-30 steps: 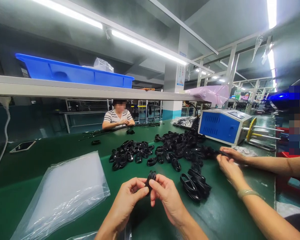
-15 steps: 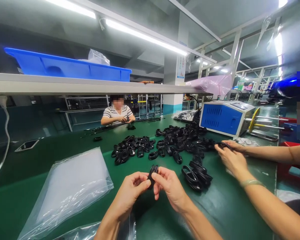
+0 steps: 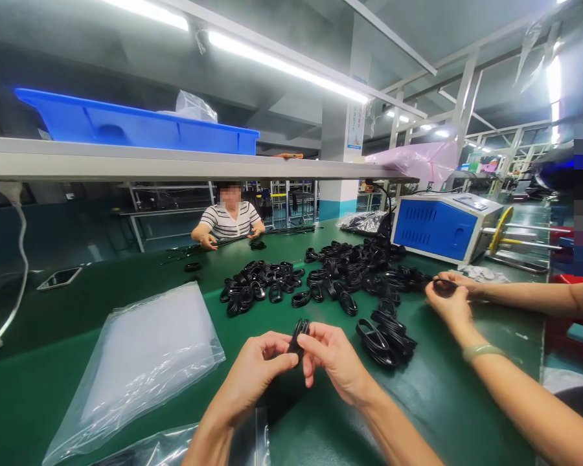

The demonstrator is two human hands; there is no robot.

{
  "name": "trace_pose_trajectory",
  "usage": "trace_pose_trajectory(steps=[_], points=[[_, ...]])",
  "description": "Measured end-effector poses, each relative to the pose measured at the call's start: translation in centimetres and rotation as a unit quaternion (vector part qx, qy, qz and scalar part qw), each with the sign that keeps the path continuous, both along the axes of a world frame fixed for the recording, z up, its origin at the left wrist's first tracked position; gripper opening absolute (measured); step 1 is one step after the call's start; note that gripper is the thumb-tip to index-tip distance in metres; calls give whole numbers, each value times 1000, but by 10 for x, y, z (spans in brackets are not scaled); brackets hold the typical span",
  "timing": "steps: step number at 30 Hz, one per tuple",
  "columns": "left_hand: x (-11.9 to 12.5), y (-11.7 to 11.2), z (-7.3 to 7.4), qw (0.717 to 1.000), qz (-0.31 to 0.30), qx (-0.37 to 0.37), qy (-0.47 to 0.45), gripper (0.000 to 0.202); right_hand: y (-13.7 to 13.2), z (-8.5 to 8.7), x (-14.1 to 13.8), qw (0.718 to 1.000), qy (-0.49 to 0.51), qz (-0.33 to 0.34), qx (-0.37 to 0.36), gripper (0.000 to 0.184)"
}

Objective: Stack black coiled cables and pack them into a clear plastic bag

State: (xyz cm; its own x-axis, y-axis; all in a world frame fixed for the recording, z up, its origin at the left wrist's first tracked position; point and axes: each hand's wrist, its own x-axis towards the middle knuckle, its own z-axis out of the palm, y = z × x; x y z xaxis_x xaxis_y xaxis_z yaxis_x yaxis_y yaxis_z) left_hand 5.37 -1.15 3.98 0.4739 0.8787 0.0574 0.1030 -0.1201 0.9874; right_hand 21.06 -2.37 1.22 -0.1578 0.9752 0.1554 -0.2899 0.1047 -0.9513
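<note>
My left hand (image 3: 255, 372) and my right hand (image 3: 333, 359) meet low in the middle, both pinched on one small black coiled cable bundle (image 3: 298, 333) held upright between the fingertips above the green table (image 3: 442, 414). A pile of similar black cable coils (image 3: 342, 275) spreads across the table beyond my hands, and a smaller heap (image 3: 386, 340) lies just right of my right hand. A clear plastic bag (image 3: 243, 443) sits under my left wrist.
A stack of clear plastic bags (image 3: 140, 356) lies at the left. A co-worker's two hands (image 3: 449, 298) at the right hold a black coil. Another person (image 3: 228, 217) sits across the table. A blue machine (image 3: 437, 226) stands at the back right; a phone (image 3: 59, 278) far left.
My hands stay together on the coil, shifted slightly right and up in the picture. The co-worker's hands have drawn a coil from the pile toward themselves.
</note>
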Motion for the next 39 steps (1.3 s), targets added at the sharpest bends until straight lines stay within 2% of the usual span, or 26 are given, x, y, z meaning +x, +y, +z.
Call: trace_pose_trajectory(steps=[10, 14, 18, 26, 31, 39], points=[[2, 2, -2, 999, 12, -25, -40, 15, 1, -1, 3, 999, 36, 6, -1, 28], [2, 2, 1, 999, 27, -11, -16, 12, 2, -2, 1, 998, 66, 2, -10, 27], [3, 2, 0, 999, 46, 3, 1, 12, 1, -4, -2, 998, 52, -36, -24, 28], [9, 2, -9, 998, 38, -8, -42, 14, 1, -5, -6, 994, 61, -90, -16, 29], [6, -1, 0, 999, 24, -16, -22, 22, -2, -1, -6, 996, 45, -79, -19, 30], [-3, -4, 11, 997, 47, -59, -7, 29, -4, 0, -6, 999, -21, -27, 11, 25]])
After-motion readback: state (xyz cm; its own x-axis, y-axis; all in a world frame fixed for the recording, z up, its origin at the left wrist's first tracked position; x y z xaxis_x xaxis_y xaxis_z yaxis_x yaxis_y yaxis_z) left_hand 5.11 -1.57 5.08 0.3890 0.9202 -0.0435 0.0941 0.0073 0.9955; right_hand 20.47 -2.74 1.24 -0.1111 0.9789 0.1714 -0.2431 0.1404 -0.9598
